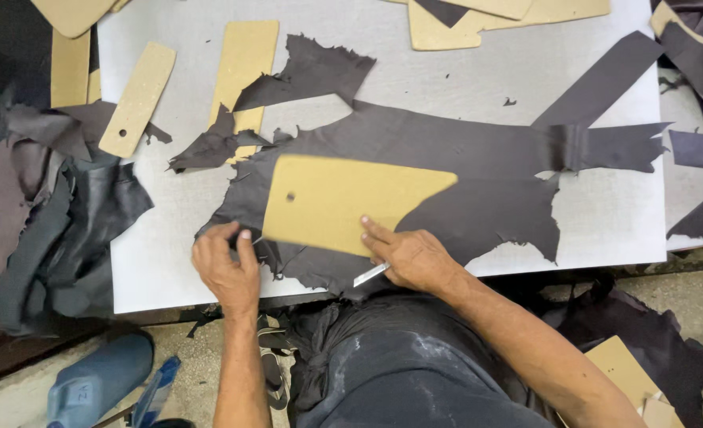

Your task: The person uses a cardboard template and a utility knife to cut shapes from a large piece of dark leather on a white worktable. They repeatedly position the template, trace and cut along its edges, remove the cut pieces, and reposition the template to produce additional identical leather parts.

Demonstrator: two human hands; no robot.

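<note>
A tan cardboard pattern with a small hole lies on a large dark leather hide spread over a white cutting board. My left hand pinches the hide's near edge just left of the pattern. My right hand rests on the pattern's lower edge, fingers pressing it down, and grips a thin metal blade that points toward my body.
More tan patterns and dark leather scraps lie across the board. A heap of dark leather hangs off the left side. A blue plastic jug stands on the floor; leather and a pattern lie at lower right.
</note>
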